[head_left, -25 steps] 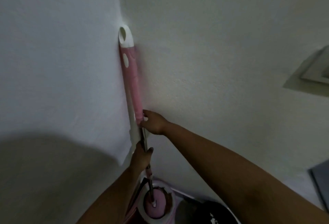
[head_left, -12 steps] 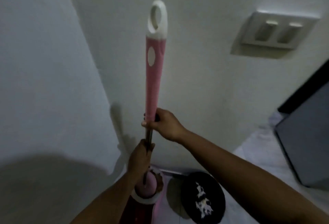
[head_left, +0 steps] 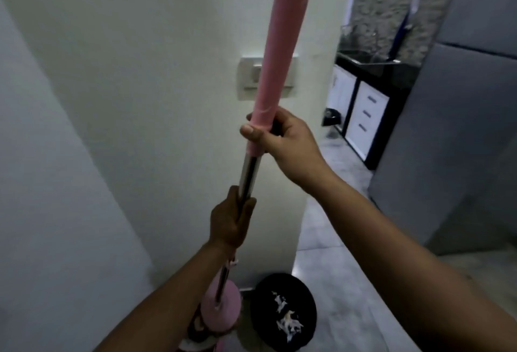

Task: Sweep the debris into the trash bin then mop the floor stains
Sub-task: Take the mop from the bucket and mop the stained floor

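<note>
I hold a mop upright in front of a white wall. Its pink handle grip (head_left: 275, 44) runs up out of the frame, and below it the metal pole (head_left: 248, 174) goes down to a round pink mop head (head_left: 221, 308) at the bottom. My right hand (head_left: 282, 142) grips the lower end of the pink grip. My left hand (head_left: 230, 220) grips the metal pole lower down. A black trash bin (head_left: 282, 312) with white debris scraps inside stands on the floor just right of the mop head.
A wall switch plate (head_left: 247, 79) sits behind the handle. A grey fridge (head_left: 453, 133) fills the right side. White cabinet drawers (head_left: 368, 119) under a dark counter stand further back. Pale tiled floor (head_left: 344, 281) runs between the wall corner and the fridge.
The view has swung right and down, bringing the kitchen and fridge into sight. The mop has come away from the wall corner toward me, and its top is now out of frame. Both hands keep their grip.
</note>
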